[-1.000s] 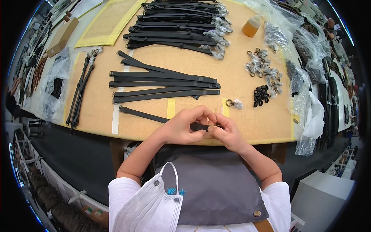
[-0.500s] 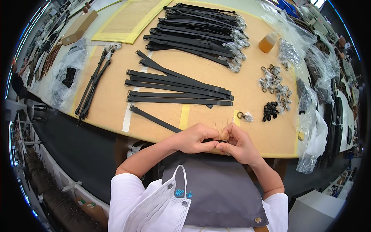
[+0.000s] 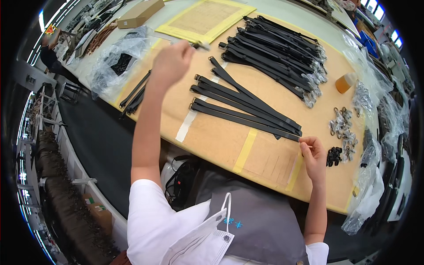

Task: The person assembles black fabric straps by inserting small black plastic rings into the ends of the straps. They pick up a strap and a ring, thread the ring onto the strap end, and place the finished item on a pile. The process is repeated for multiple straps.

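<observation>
My left hand [image 3: 173, 64] is raised over the left part of the table, fingers closed and blurred by motion. From its fingers sticks out the dark end of a black strap with a clear-wrapped clasp [image 3: 202, 45]; the rest of that strap is hidden. At the right, my right hand [image 3: 312, 154] pinches the right end of the nearest flat black strap [image 3: 247, 122] between thumb and fingers. That strap lies in a loose group of several black straps [image 3: 251, 104], with buckles at their left ends. Below my left hand, finished-looking black straps [image 3: 137, 95] lie near the left edge.
A large pile of black straps [image 3: 274, 55] with wrapped clasps lies at the back. On the right are wrapped metal clasps [image 3: 343, 123], black loops [image 3: 334, 155], an amber bottle [image 3: 345, 84] and plastic bags [image 3: 373, 176]. A cardboard box [image 3: 140, 14] stands far left.
My hands have parted from the table's front edge. The left has swung up and left with a strap; the right has moved to the end of another strap. The view has turned.
</observation>
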`<state>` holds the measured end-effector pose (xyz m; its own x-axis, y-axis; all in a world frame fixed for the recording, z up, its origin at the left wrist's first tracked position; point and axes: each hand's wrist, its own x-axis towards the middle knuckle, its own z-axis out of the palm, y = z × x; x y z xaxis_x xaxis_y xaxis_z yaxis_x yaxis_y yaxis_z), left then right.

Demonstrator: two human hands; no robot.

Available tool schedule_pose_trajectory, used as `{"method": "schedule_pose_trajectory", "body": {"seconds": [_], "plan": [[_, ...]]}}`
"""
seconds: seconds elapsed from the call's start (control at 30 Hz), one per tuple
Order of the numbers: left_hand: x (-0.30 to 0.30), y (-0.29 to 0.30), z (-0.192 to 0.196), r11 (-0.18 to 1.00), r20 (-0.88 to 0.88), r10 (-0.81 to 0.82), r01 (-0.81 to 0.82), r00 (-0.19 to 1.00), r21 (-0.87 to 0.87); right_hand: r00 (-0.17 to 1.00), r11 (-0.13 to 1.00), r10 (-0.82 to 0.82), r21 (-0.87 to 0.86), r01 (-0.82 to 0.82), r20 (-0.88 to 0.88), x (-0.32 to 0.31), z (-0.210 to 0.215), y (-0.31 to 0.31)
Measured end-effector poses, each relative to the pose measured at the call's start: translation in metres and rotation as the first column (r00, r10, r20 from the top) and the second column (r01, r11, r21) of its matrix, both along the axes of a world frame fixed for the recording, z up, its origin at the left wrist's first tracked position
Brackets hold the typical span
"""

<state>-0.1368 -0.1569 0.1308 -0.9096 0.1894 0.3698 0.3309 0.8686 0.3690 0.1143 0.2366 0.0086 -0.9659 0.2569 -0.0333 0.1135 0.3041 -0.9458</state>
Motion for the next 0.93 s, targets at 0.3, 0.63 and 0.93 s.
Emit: {"method": "schedule_pose_trajectory", "body": {"seconds": [0.3,0.63,0.93], "plan": [[-0.219,-0.086,-0.177,0.824,0.307,0.280,-0.392,0.909,0.409,0.983,0.941,-0.177,0.286,0.183,-0.048,-0.018,0.013,0.030],[-0.181,-0.064,-0.203,0.969,-0.289,0.218,-0.172,0.932,0.176,0.999,0.883,0.053,0.467,-0.050,0.007,-0.060,0.001,-0.007],[-0.067,-0.074,-0.165,0.877,0.042,0.311,-0.270,0.949,-0.398,0.997,0.826,0.075,0.562,-0.054,-0.015,-0.056,-0.004,0.001]]}}
